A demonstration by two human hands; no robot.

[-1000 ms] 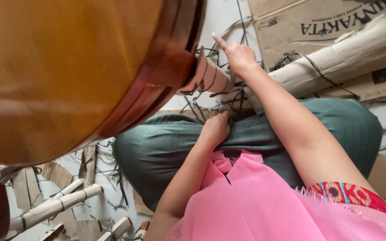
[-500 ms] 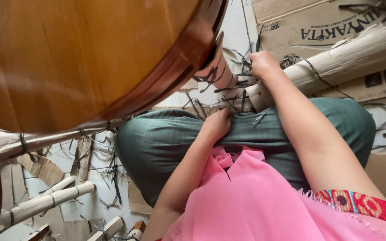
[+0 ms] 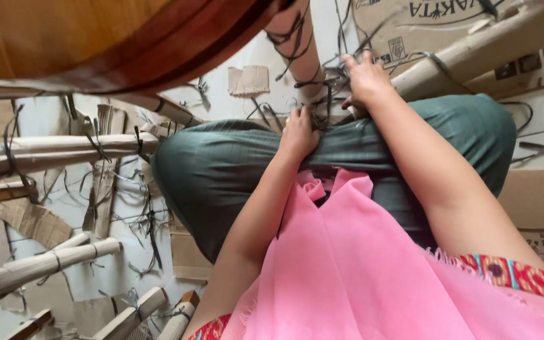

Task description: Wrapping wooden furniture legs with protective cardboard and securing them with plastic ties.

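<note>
I sit on the floor with my knee in green cloth [image 3: 234, 164] in front of me. My left hand [image 3: 298, 133] rests on that knee, fingers curled, touching black plastic straps [image 3: 322, 101]. My right hand [image 3: 365, 79] reaches further out and presses on the tangle of black straps beside a paper-wrapped furniture leg [image 3: 473, 50]. Whether it grips a strap I cannot tell. A round polished wooden tabletop [image 3: 96, 38] fills the upper left. Another wrapped leg [image 3: 297, 44] with straps round it stands just beyond my hands.
Several paper-wrapped legs [image 3: 64, 151] bound with black straps lie at the left, more [image 3: 39, 264] lower down. Cardboard sheets [image 3: 536, 56] and scraps [image 3: 249, 79] cover the white floor. Cut straps are scattered about. Pink cloth [image 3: 360, 264] drapes over my lap.
The view has shifted, so the tabletop sits higher and more wrapped legs show at left. My right hand dropped from pointing upward onto the strap tangle. My left hand stayed on the knee.
</note>
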